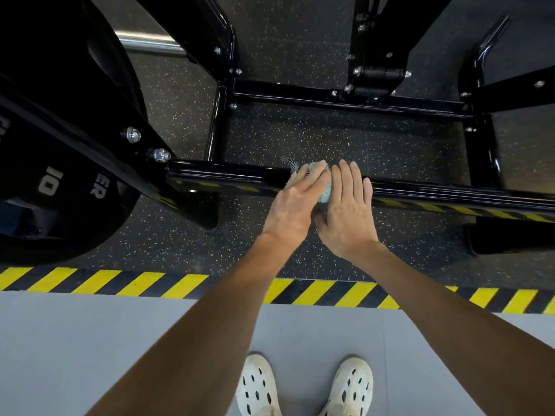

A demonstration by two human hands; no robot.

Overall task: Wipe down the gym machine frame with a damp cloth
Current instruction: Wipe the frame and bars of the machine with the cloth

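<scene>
Shoes (303, 385) come first, pale and perforated, side by side at the bottom edge on the grey floor (90, 340). Just ahead of your toes a strip of yellow-and-black tape (120, 283) runs across the view, marking where the grey surface meets the dark speckled mat (330, 136).

Your bare forearms reach forward over that strip and draw together at the nearest black bar (225, 175) of the machine frame, a glossy horizontal tube that mirrors the yellow stripes along its lower side. Your left hand (295, 202) lies flat with fingers straight and together, pressing down on the cloth (326, 192). Your right hand (348, 211) sits just beside it, also flat with straight fingers resting across the top of the bar, its inner edge against the cloth. Neither hand is curled into a grip. The cloth is a pale blue-green wad bunched on the bar between and beneath your two hands, and a small checked scrap pokes out past your left fingertips.

To the left, a large black weight plate (60, 175) marked "10" hangs close by, next to two shiny bolts (131, 134) where an angled strut joins the bar. Farther back, a second black crossbar (330, 99) spans two uprights, with a hinged bracket (375, 76) bolted above it. A chrome rod (150, 43) shows at the upper left.
</scene>
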